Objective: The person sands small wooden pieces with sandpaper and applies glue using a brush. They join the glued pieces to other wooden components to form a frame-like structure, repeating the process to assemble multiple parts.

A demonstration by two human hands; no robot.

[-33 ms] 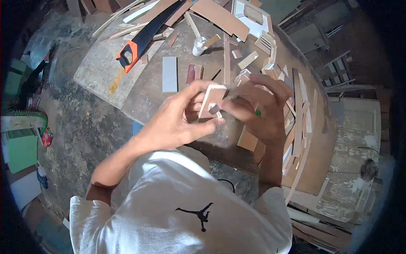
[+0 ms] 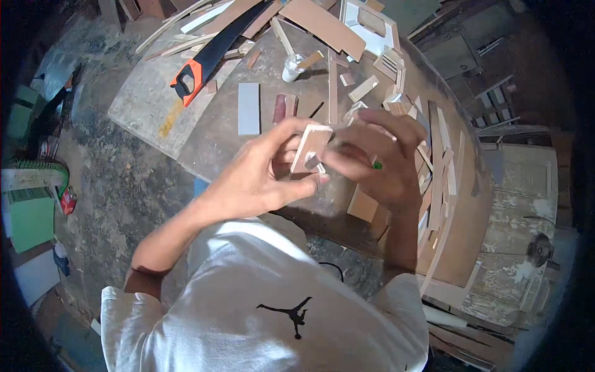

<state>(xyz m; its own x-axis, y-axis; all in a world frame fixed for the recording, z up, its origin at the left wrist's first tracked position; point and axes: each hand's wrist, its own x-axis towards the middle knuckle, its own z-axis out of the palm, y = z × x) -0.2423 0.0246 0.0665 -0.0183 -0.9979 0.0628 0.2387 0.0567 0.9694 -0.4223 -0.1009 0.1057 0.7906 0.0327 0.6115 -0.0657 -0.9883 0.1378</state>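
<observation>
Above the near part of the workbench (image 2: pixel 214 133), my left hand (image 2: pixel 257 170) grips a small flat wooden piece (image 2: pixel 304 146) with pale edges, tilted between thumb and fingers. My right hand (image 2: pixel 378 155) reaches to its lower right side, slightly blurred. At those fingertips shows a small greyish bit that I cannot make out, against the wood's face. The right fingers partly hide the wooden piece. Just beyond my hands lie a grey rectangular block (image 2: pixel 249 108) and a dark red block (image 2: pixel 280 108) beside a brown one.
A handsaw (image 2: pixel 189 80) with an orange and black handle lies at the far left. Near the back stands a white cup (image 2: pixel 292 67) with a flat wooden stick over it. Wood strips (image 2: pixel 437 167) pile along the right edge, and a brown board (image 2: pixel 325 28) lies behind.
My right hand has shifted very slightly at the wooden piece. My left hand keeps its hold on it.
</observation>
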